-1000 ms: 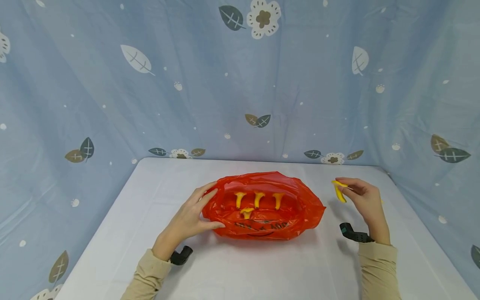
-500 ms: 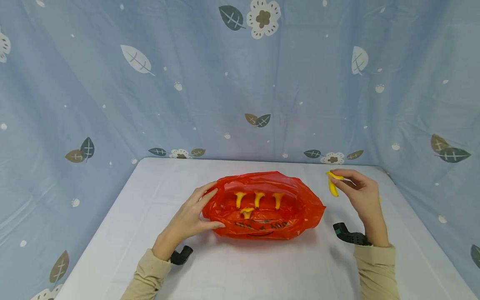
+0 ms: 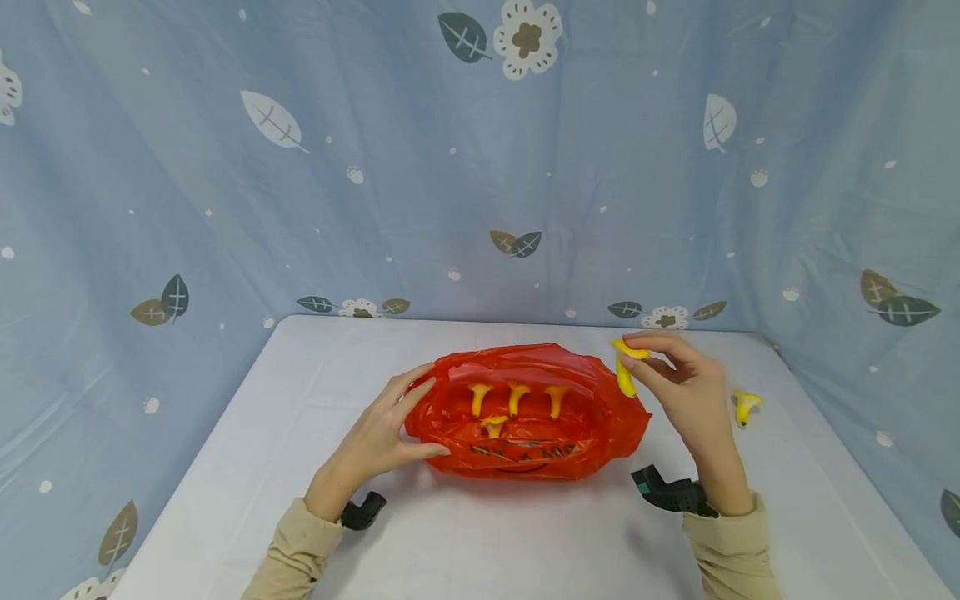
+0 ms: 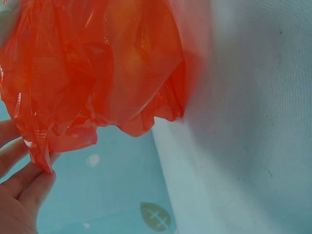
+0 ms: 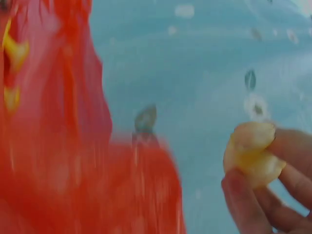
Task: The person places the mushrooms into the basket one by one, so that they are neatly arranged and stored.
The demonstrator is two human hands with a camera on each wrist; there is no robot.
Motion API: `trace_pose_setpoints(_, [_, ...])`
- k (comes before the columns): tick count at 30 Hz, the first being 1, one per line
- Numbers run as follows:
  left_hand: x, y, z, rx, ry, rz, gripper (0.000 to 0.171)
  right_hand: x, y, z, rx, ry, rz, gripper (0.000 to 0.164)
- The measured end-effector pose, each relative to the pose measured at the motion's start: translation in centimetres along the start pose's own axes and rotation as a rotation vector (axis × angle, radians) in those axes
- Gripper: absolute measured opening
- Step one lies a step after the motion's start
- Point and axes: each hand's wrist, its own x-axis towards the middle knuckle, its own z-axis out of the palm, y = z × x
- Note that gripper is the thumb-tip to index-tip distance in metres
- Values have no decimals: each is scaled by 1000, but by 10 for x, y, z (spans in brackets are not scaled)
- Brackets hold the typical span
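A red plastic bag (image 3: 525,462) lies with its mouth spread wide, several yellow chanterelle mushrooms (image 3: 517,398) showing inside. At its left end my left hand (image 3: 375,433) holds the bag's edge, thumb along the front and fingers at the back; in the left wrist view a corner of the film lies against the fingers (image 4: 31,183). My right hand (image 3: 686,383) pinches another yellow chanterelle (image 3: 626,379) by its cap, stem hanging down, over the bag's right end. In the right wrist view that mushroom (image 5: 253,156) sits between thumb and fingertips, beside the blurred red film.
One more chanterelle (image 3: 746,406) lies on the white tabletop (image 3: 480,542) to the right of my right forearm. A blue patterned curtain (image 3: 480,167) rises behind the table and along both sides. Each wrist wears a black camera mount.
My right hand has moved left with the mushroom, from the table's right side to over the bag's right end. The chanterelle on the right has come into view. The left hand stays put.
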Motion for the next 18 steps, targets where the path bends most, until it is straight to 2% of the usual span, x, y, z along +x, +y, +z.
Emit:
trace_pose_setpoints(5, [0,0,0,-4,-1,-1,93,-5,-11,30,25,-27,47,21])
trace_pose_setpoints(10, [0,0,0,-9,-2,3,93,-12,-10,67,84,-112,77,21])
trace_pose_setpoints(13, [1,1,0,-9,0,11,93,-16,-6,86,37,-161,104,22])
trace_pose_setpoints(18, [2,3,-1,-9,2,18,93,-22,2,106,-74,-185,173,22])
